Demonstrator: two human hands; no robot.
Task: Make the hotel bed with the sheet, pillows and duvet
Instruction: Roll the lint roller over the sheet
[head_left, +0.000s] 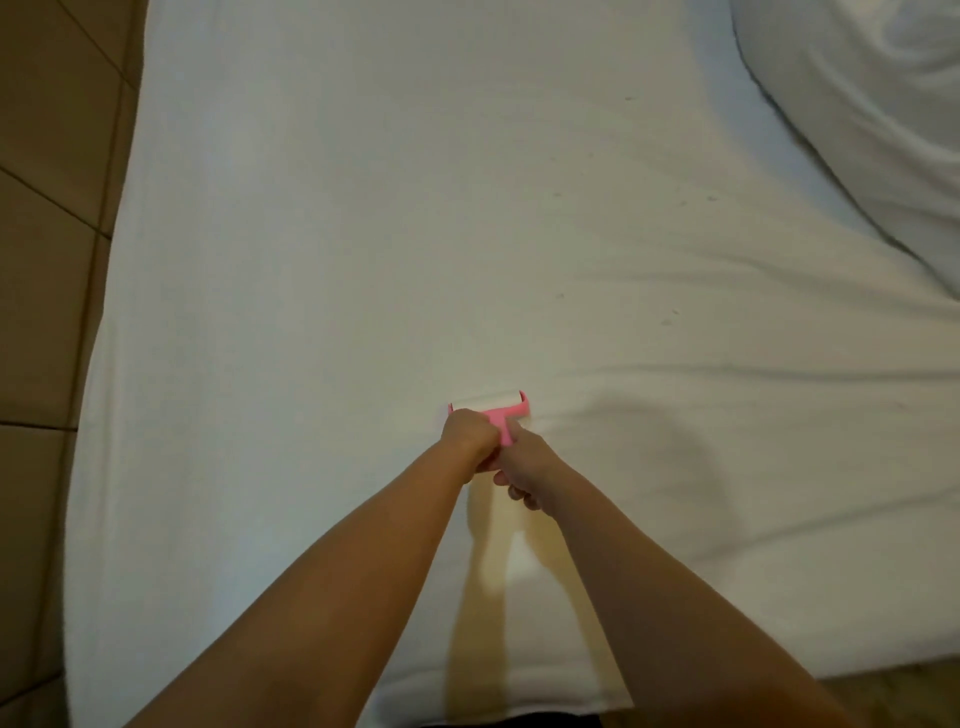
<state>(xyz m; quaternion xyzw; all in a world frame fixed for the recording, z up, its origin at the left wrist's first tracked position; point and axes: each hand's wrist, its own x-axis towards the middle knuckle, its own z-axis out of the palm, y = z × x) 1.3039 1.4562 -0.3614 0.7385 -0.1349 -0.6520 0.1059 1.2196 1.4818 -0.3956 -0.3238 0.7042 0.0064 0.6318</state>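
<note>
Rolling lint off the sheet (363, 234). Our left hand (467, 434) and right hand (524, 462) both curl tightly round the pink lint roller (493, 410), drum flat on the sheet. Specks (670, 319) lie beyond and right of the roller, so we favour even, overlapping strokes. What looks like the bunched duvet (883, 130) lies farther right.

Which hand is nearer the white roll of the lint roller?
Left. The left hand grips the pink handle just behind the roll, at its left end; the right hand holds the handle farther back.
</note>
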